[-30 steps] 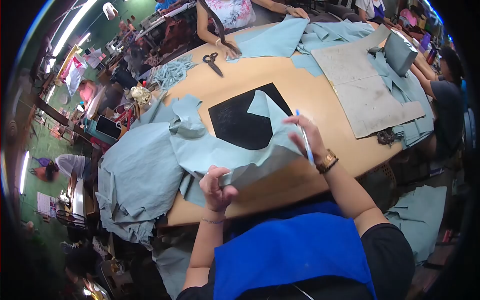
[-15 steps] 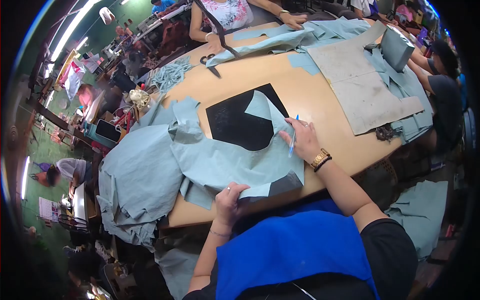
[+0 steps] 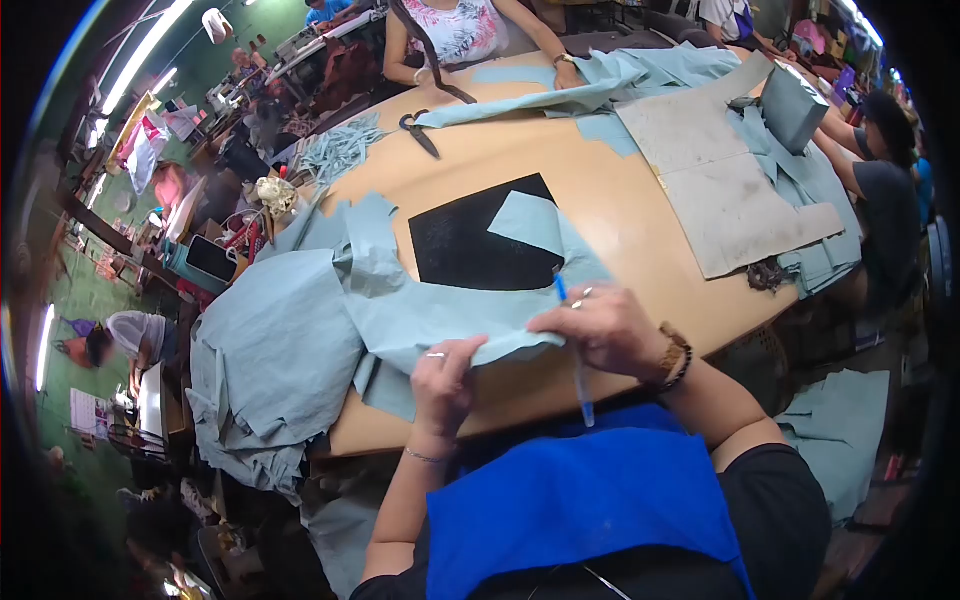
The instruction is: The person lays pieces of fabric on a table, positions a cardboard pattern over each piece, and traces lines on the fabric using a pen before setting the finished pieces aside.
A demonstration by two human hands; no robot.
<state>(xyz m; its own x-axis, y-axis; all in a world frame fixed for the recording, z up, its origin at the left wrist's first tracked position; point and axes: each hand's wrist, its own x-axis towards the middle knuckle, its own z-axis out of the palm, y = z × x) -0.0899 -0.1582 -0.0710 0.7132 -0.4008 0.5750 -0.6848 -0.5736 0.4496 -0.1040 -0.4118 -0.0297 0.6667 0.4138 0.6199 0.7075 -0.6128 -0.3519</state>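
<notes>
A pale blue-green fabric piece (image 3: 430, 315) lies partly over a black sheet (image 3: 460, 240) on the table, one corner folded over it. Both hands have hold of the near edge, which is lifted a little. On the left of that edge, my left hand (image 3: 445, 385) pinches the cloth between thumb and fingers. A short way to the right, my right hand (image 3: 610, 330) grips the edge between thumb and finger. A blue-and-clear pen (image 3: 580, 375) is also held in my right hand, its blue end up and its other end pointing toward me.
More pale fabric (image 3: 270, 340) is heaped at the table's left edge. Black scissors (image 3: 420, 135) lie toward the far side, near a person (image 3: 460, 30) handling cloth. A grey pattern board (image 3: 730, 170) rests on fabric at right, beside a fabric-covered block (image 3: 793, 108).
My right hand has moved from the fabric's right side down to its near edge, carrying the pen. The near edge has been raised, and the dark corner patch there no longer shows.
</notes>
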